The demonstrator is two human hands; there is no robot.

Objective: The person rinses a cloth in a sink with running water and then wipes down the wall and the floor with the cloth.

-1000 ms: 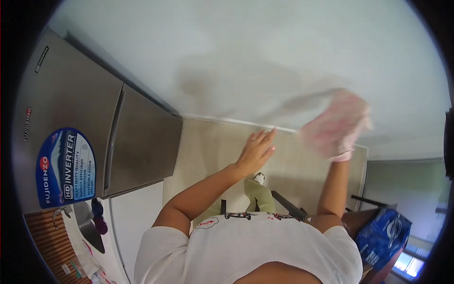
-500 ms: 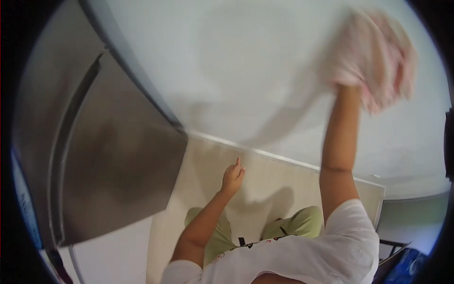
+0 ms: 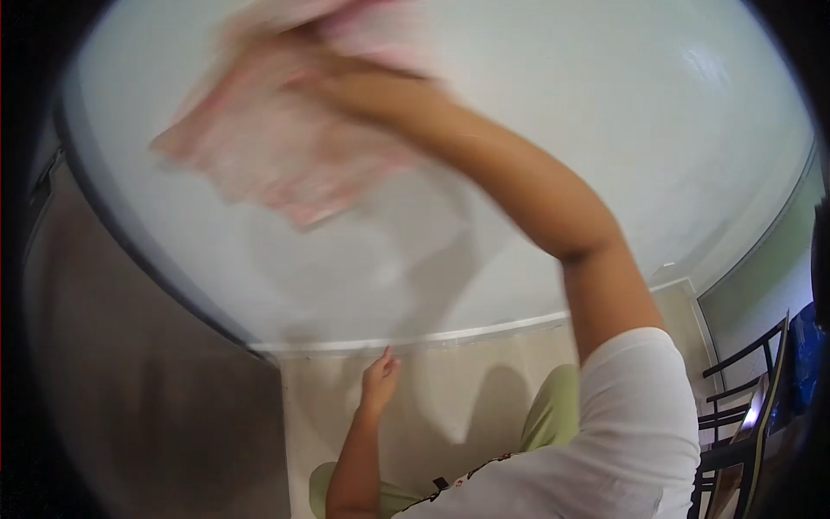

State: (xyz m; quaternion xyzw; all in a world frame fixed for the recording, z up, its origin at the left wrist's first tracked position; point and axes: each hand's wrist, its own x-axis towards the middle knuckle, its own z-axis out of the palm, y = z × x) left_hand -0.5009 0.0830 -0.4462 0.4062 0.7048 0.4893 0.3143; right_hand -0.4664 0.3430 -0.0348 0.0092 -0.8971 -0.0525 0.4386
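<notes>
My right hand (image 3: pixel 324 80), smeared by motion, grips a pink and white cloth (image 3: pixel 277 143) against the white wall (image 3: pixel 553 95) at the upper left. The cloth spreads out below and around the hand, and its folds hide most of the fingers. My right arm reaches across from the right. Lower down, my left hand (image 3: pixel 380 381) hangs over the floor near the foot of the wall. Its index finger points out while the other fingers are loosely bent, and nothing shows in it.
A dark metallic refrigerator (image 3: pixel 164 363) stands on the left, beside the wall. Along the wall's base runs a white skirting strip (image 3: pixel 432 337) above the pale floor (image 3: pixel 328 415). At the right are a dark-framed chair (image 3: pixel 735 454) and a blue item (image 3: pixel 806 359).
My right hand has swept the cloth from the upper right to the upper left along the wall. The view has turned, and my left hand stays low with its index finger out.
</notes>
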